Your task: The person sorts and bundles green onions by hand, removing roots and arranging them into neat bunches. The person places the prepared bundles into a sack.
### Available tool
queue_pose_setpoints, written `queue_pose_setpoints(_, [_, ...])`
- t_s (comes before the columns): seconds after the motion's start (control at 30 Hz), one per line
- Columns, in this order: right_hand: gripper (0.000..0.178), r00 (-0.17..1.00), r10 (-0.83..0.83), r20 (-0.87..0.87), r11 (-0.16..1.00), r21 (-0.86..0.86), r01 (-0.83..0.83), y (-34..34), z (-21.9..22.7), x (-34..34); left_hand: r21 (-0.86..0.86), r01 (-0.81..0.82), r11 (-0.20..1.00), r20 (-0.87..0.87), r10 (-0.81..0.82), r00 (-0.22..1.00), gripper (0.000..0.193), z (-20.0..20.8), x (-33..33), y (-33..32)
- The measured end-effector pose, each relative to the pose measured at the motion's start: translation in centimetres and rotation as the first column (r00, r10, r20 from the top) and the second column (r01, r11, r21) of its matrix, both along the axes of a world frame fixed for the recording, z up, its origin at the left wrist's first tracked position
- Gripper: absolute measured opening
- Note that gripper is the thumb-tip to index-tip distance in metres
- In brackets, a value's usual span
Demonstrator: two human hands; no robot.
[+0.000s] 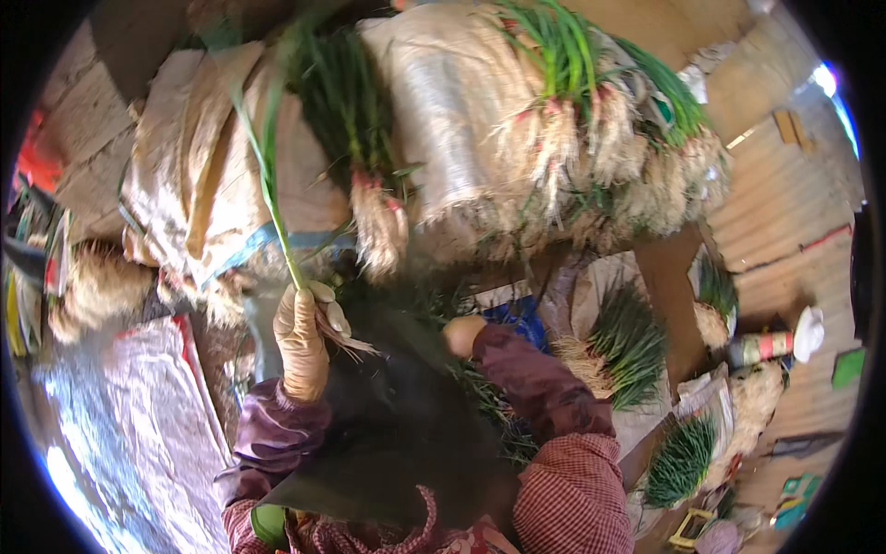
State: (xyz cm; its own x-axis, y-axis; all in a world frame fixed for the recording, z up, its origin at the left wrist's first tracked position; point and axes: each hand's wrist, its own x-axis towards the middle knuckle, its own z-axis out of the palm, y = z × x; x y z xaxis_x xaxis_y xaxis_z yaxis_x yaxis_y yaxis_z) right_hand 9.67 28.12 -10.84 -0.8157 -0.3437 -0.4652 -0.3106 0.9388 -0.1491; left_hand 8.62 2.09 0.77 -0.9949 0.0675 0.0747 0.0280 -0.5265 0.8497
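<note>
Left hand (pixel 303 343) closed around green onion (pixel 269 180), right hand (pixel 463 336) I cannot tell, dark cloth (pixel 406 434) between, pale sacks (pixel 420 102) beyond, onion bunches (pixel 378 226) lying upon them.

The left hand (pixel 303 342), seemingly gloved, points upward with its fingers curled closed against the thumb, the wrist nearly straight above the purple-sleeved left forearm (pixel 275 429). The right forearm (pixel 535 379), also purple-sleeved, slants inward across the front; only a rounded part of the right hand (pixel 463 335) shows, its fingers hidden.
</note>
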Motion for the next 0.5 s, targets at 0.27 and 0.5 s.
queue_pose_setpoints(0.27, [0.010, 0.961, -0.263, 0.086, 0.239, -0.959, 0.151, -7.3, 10.0, -4.8, -0.180, 0.385, 0.905, 0.114, -0.369, 0.922, 0.014, -6.9, 2.4, 7.5])
queue_pose_setpoints(0.5, [0.015, 0.699, -0.715, 0.017, 0.033, -0.998, 0.057, 3.9, 28.4, -13.7, -0.521, 0.579, 0.627, 0.241, -0.543, 0.804, 0.021, -7.0, 0.2, 3.4])
